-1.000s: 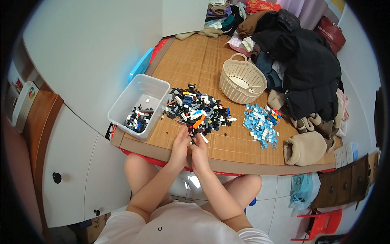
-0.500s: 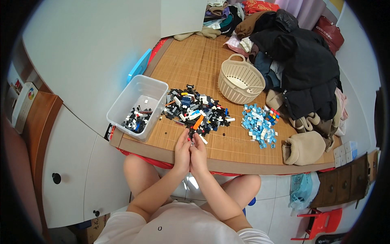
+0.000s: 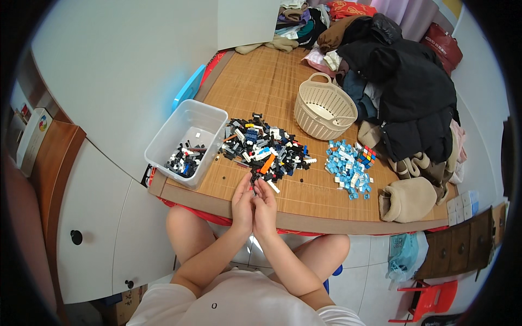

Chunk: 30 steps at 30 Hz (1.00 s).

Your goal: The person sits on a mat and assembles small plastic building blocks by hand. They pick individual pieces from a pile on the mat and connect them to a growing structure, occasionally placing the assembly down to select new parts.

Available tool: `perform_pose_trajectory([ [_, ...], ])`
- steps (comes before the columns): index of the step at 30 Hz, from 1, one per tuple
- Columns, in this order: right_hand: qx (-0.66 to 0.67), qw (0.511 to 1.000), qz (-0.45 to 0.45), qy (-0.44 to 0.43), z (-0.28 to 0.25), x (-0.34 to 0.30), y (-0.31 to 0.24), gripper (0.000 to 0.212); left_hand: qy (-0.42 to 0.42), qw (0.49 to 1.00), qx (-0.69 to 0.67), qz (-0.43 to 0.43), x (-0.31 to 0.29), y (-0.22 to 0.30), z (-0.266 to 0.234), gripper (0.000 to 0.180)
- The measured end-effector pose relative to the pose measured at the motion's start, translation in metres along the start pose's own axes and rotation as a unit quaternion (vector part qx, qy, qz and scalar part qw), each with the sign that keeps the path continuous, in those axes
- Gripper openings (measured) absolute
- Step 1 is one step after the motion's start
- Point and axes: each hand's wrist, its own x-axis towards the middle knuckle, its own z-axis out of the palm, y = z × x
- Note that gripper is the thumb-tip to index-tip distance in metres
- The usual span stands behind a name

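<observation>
My left hand (image 3: 242,202) and my right hand (image 3: 265,204) meet at the near edge of a mixed heap of building bricks (image 3: 261,142). Between their fingertips is a small dark building brick (image 3: 253,185), with a bit of red beside it; its exact shape is too small to make out. Fingers of both hands are curled around it, hiding part of it. An orange brick (image 3: 267,163) and a white brick (image 3: 273,186) lie just beyond my fingers. To the left stands a clear plastic bin (image 3: 209,157) with dark, grey and white bricks (image 3: 186,161) at its bottom.
A beige basket (image 3: 324,127) stands behind the heap. Right of it lie blue and white pieces (image 3: 348,169) and a colourful puzzle cube (image 3: 367,156). Piled clothes (image 3: 416,92) fill the far right of the mat. A blue lid (image 3: 188,88) leans behind the bin.
My fingertips have shifted slightly, and more of the dark brick shows between them. The whole view has moved a little; the heaps and containers stay as they were.
</observation>
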Motion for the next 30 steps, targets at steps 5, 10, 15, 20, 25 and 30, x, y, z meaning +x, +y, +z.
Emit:
perform_pose_trajectory([
  [5, 0.017, 1.0, 0.022, 0.001, 0.003, -0.002, -0.006, 0.051, -0.012, 1.0, 0.005, -0.001, 0.002, -0.004, -0.005, 0.047],
  [10, 0.014, 1.0, 0.026, -0.005, 0.003, -0.002, -0.009, 0.053, -0.007, 1.0, 0.018, -0.002, 0.002, -0.003, -0.001, 0.046],
  [15, -0.004, 1.0, 0.01, -0.007, 0.006, -0.006, -0.013, 0.054, -0.003, 0.999, 0.053, 0.005, 0.001, -0.003, -0.001, 0.046],
  [20, 0.008, 1.0, -0.009, 0.002, 0.003, -0.007, -0.007, 0.054, -0.015, 0.998, 0.063, 0.013, 0.001, -0.004, -0.002, 0.047],
  [25, 0.061, 0.998, -0.007, 0.004, 0.002, -0.009, -0.008, 0.053, -0.018, 0.998, 0.054, 0.008, -0.001, -0.002, 0.0, 0.046],
  [30, 0.057, 0.998, -0.028, -0.012, 0.006, -0.014, -0.017, 0.049, -0.012, 0.999, 0.036, 0.019, -0.006, 0.006, 0.009, 0.042],
])
